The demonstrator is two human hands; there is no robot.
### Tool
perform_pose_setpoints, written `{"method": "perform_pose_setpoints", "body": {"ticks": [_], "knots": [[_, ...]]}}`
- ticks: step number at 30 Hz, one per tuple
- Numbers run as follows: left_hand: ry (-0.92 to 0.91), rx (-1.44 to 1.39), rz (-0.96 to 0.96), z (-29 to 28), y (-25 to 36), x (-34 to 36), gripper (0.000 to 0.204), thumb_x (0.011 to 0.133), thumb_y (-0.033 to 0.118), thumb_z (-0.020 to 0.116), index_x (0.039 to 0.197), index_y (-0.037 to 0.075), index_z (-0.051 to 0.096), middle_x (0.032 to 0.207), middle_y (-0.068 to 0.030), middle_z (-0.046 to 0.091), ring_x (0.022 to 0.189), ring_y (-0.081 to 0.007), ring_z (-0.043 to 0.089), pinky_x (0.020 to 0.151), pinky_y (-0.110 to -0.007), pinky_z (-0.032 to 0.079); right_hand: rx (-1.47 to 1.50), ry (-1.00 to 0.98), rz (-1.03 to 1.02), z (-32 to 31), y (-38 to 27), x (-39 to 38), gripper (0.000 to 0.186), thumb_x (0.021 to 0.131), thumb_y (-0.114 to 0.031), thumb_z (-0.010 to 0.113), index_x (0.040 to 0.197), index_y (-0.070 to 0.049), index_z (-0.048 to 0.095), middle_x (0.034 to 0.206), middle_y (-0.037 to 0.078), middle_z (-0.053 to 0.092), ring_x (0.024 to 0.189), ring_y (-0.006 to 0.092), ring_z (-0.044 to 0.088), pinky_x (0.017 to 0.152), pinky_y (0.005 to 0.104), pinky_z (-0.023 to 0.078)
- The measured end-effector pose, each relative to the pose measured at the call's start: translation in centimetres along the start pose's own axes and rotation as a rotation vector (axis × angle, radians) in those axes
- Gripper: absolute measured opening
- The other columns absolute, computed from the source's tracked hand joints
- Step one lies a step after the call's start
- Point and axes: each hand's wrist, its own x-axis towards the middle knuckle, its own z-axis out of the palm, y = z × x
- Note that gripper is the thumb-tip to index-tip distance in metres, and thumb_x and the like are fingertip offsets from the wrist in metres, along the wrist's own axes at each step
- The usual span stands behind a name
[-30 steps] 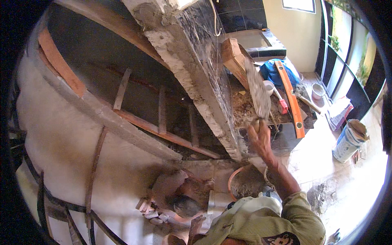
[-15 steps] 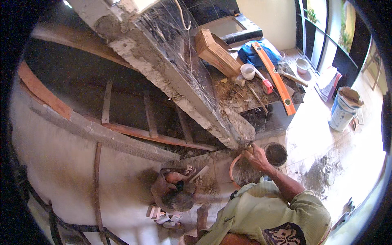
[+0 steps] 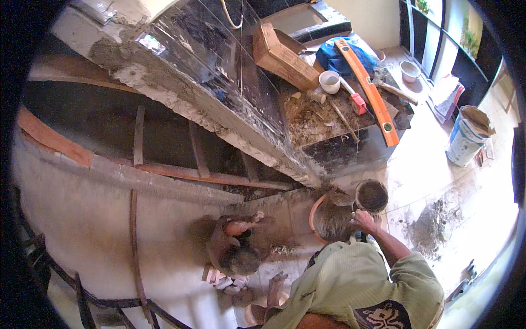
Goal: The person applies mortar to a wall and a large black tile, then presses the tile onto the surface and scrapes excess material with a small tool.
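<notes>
Down Low: Right Hand at the Mortar Pan

Widest of all, curved plastered wall [image 3: 82, 219], far left of the mortar pan [image 3: 315, 216] and crossed by thin wooden battens. Next in bulk, slanting concrete beam [image 3: 219, 93], rough with grey render, running from the upper left down to just above the pan. Beyond the pan, at the top, cluttered work table [image 3: 329, 145] strewn with debris. Well off to the pan's right, white cement bag [image 3: 466, 137], standing open on the pale floor. On the table, up from the pan, cardboard box [image 3: 279, 55] and long orange spirit level [image 3: 372, 90], lying slantwise. Left of the pan, crouched brown figure [image 3: 235, 252], too blurred for detail. Then the pan itself, round, orange-rimmed, grey inside. Touching its upper right rim, small bucket [image 3: 372, 196], dark wet mortar within. Above, on the table, white cup [image 3: 329, 81]. Finally, right hand [image 3: 362, 220], at the pan's right rim, just below the bucket, fingers curled tight round the handle of a trowel [image 3: 338, 197], blade over the pan. Left hand out of sight.
</notes>
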Motion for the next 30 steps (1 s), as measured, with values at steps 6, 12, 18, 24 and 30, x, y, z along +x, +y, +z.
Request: {"method": "perform_pose_setpoints", "body": {"ticks": [6,12,18,24,30], "knots": [[0.079,0.003,0.11,2.4,6.2,0.6,0.061,0.088,0.022,0.06,0.132,-0.012,0.035,0.12,-0.0216,0.048,0.107,-0.027,0.048,0.095,-0.034,0.038,0.091,-0.168,-0.02,-1.5,2.1,0.0,0.032,0.081,-0.031,0.06,0.087,0.0,0.063,0.085,0.026,0.06,0.081,0.044,0.062,0.07,0.051,0.051],[0.377,-0.035,0.436,4.7,20.3,2.3,0.062,0.088,0.023,0.06,0.133,-0.012,0.034,0.12,-0.0217,0.048,0.107,-0.027,0.048,0.095,-0.034,0.038,0.104,-0.217,0.013,-0.3,5.3,1.5,0.029,0.081,-0.028,0.061,0.084,0.001,0.064,0.079,0.028,0.061,0.075,0.0448,0.063,0.066,0.051,0.052],[0.668,0.185,0.629,8.5,39.4,6.5,0.082,0.089,0.028,0.063,0.147,-0.001,0.012,0.152,-0.0179,0.023,0.133,-0.0272,0.035,0.108,-0.04,0.034,0.132,-0.188,-0.01,-1.3,10.6,2.0,0.022,0.074,-0.019,0.061,0.075,0.003,0.063,0.077,0.026,0.063,0.07,0.0435,0.064,0.061,0.0501,0.053],[0.833,0.065,0.886,13.9,47.7,9.8,0.105,0.078,0.024,0.077,0.149,0.006,0.001,0.154,-0.017,0.014,0.14,-0.0306,0.021,0.113,-0.043,0.025,0.102,-0.021,-0.294,-4.5,14.9,0.4,0.018,0.073,-0.017,0.059,0.076,0.0,0.064,0.074,0.024,0.062,0.067,0.0409,0.063,0.059,0.0494,0.052],[0.933,0.197,0.975,15.7,49.6,11.6,0.11,0.077,0.026,0.077,0.147,-0.001,-0.003,0.151,-0.0259,0.012,0.139,-0.0347,0.02,0.113,-0.046,0.024,0.134,-0.205,-0.105,-4.4,19.9,0.4,0.018,0.075,-0.017,0.058,0.077,0.001,0.063,0.077,0.024,0.063,0.071,0.0422,0.063,0.063,0.0485,0.052]]}}
